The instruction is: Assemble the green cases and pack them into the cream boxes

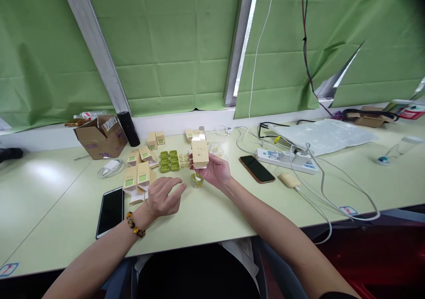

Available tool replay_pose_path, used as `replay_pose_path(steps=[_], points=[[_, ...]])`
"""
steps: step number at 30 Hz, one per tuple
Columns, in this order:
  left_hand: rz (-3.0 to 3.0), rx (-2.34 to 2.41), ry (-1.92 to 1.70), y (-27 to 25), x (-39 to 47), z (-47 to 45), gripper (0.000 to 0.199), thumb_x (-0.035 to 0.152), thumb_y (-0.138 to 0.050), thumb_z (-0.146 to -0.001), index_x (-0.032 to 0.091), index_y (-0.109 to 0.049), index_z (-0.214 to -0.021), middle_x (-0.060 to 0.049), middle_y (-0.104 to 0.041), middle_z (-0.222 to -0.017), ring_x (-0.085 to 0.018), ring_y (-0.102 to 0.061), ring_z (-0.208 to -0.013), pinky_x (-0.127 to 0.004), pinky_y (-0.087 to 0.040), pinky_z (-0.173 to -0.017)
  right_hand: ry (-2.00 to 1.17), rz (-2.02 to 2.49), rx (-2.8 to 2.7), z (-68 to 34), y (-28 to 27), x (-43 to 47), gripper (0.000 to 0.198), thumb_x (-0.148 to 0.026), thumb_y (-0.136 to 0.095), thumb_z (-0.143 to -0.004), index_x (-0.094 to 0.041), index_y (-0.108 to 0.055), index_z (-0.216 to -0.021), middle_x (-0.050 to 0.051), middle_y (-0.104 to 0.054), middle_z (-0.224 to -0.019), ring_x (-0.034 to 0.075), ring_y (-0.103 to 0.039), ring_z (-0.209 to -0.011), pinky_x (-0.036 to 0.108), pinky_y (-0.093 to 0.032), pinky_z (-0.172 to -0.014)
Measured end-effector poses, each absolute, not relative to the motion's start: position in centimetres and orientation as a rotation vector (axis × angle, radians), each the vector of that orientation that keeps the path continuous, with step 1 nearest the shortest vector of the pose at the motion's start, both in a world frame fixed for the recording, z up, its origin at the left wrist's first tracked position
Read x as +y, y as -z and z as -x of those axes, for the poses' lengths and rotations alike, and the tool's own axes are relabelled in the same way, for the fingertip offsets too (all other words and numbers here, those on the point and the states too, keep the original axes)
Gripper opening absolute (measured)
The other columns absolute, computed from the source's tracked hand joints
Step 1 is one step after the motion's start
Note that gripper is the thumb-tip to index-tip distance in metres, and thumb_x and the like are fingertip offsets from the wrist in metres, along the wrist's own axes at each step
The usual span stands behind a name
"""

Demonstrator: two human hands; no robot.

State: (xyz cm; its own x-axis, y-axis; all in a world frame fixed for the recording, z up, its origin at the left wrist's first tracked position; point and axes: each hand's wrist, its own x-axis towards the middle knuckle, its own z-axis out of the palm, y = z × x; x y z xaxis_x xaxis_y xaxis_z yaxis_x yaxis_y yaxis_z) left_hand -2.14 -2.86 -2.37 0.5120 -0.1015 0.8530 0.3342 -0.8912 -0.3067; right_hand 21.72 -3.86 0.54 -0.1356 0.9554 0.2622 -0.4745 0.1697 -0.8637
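Observation:
A small cream cardboard box (200, 154) stands upright in my right hand (214, 170), its top flaps apparently raised. My left hand (165, 196) hovers to the left of it with nothing visible in it, thumb and forefinger apart and the other fingers curled. Below the box, a small clear jar with a green part (197, 180) rests on the table. Green square cups (169, 161) sit in two columns beyond my left hand, beside several tiny yellowish pieces (184, 160). More cream boxes (143, 174) with green windows lie to the left, some with flaps open.
A dark-screened tablet or large phone (110, 212) lies at the left, and another phone (256, 169) at the right. Past it are a white power strip (287, 160), a beige mouse-shaped charger (289, 180) and loose cables. A brown carton (101, 137) and black cylinder (128, 128) stand behind.

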Motion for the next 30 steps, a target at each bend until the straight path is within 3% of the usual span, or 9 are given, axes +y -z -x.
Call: replay_pose_path(steps=[5,8,11,14,17,20,26,30], points=[[2.396,-0.353,1.420,2.5,-2.7,1.5,0.034,0.012,-0.059,-0.091,0.024,-0.058,-0.123,-0.010,-0.076,-0.097,-0.024,-0.074,-0.083,-0.039,-0.058,-0.071,-1.313,0.675,-1.107,-21.7,-0.2,-3.9,0.045,-0.053,-0.055,-0.086,-0.021,-0.064,-0.118,0.014,-0.075,-0.119,0.032,-0.072,-0.106,0.051,-0.059,-0.091],[2.473,-0.499,1.540,2.9,-2.5,1.2,0.039,0.017,-0.060,-0.095,0.022,-0.053,-0.132,-0.012,-0.074,-0.106,-0.026,-0.073,-0.093,-0.045,-0.058,-0.084,-1.305,0.657,-1.088,-21.4,0.0,-4.0,0.046,-0.049,-0.069,-0.079,-0.024,-0.065,-0.117,0.009,-0.077,-0.114,0.029,-0.072,-0.102,0.044,-0.061,-0.086],[2.593,-0.679,1.700,3.4,-2.4,0.9,0.043,0.025,-0.061,-0.099,0.021,-0.048,-0.140,-0.015,-0.069,-0.118,-0.026,-0.069,-0.104,-0.049,-0.056,-0.096,-1.284,0.621,-1.106,-20.9,0.2,-4.2,0.059,-0.045,-0.083,-0.072,-0.027,-0.064,-0.125,0.006,-0.076,-0.117,0.027,-0.072,-0.105,0.039,-0.060,-0.087],[2.759,-0.858,1.893,3.5,-2.4,0.5,0.055,0.037,-0.059,-0.103,0.022,-0.037,-0.152,-0.018,-0.066,-0.133,-0.024,-0.068,-0.105,-0.045,-0.054,-0.095,-1.204,0.635,-1.175,-20.3,0.5,-4.3,0.069,-0.044,-0.091,-0.070,-0.028,-0.061,-0.130,0.007,-0.075,-0.120,0.027,-0.071,-0.111,0.039,-0.059,-0.091],[2.901,-1.041,2.006,3.3,-2.2,0.4,0.069,0.049,-0.061,-0.102,0.024,-0.030,-0.159,-0.016,-0.068,-0.132,-0.024,-0.068,-0.104,-0.040,-0.051,-0.088,-1.126,0.653,-1.255,-19.8,0.9,-4.3,0.070,-0.046,-0.091,-0.073,-0.029,-0.058,-0.133,0.007,-0.073,-0.121,0.025,-0.070,-0.111,0.039,-0.058,-0.095],[3.045,-1.141,2.059,3.1,-1.7,0.3,0.075,0.057,-0.065,-0.098,0.023,-0.037,-0.158,-0.016,-0.069,-0.133,-0.025,-0.068,-0.111,-0.038,-0.051,-0.088,-1.068,0.683,-1.301,-19.6,1.3,-4.1,0.068,-0.047,-0.089,-0.077,-0.029,-0.056,-0.133,0.008,-0.070,-0.120,0.024,-0.069,-0.109,0.039,-0.057,-0.094],[3.242,-1.241,2.283,2.6,-0.8,0.3,0.067,0.060,-0.075,-0.089,0.021,-0.057,-0.141,-0.017,-0.067,-0.141,-0.031,-0.065,-0.130,-0.043,-0.054,-0.104,-1.004,0.743,-1.327,-19.1,1.9,-3.9,0.070,-0.050,-0.090,-0.077,-0.029,-0.055,-0.133,0.008,-0.069,-0.117,0.023,-0.067,-0.107,0.038,-0.057,-0.091],[3.323,-1.208,2.618,2.0,-0.5,0.7,0.058,0.055,-0.075,-0.089,0.019,-0.062,-0.134,-0.017,-0.067,-0.142,-0.033,-0.065,-0.131,-0.049,-0.053,-0.110,-0.983,0.696,-1.331,-19.4,1.9,-4.2,0.056,-0.061,-0.073,-0.091,-0.028,-0.056,-0.133,0.009,-0.071,-0.120,0.023,-0.067,-0.105,0.038,-0.056,-0.090]])
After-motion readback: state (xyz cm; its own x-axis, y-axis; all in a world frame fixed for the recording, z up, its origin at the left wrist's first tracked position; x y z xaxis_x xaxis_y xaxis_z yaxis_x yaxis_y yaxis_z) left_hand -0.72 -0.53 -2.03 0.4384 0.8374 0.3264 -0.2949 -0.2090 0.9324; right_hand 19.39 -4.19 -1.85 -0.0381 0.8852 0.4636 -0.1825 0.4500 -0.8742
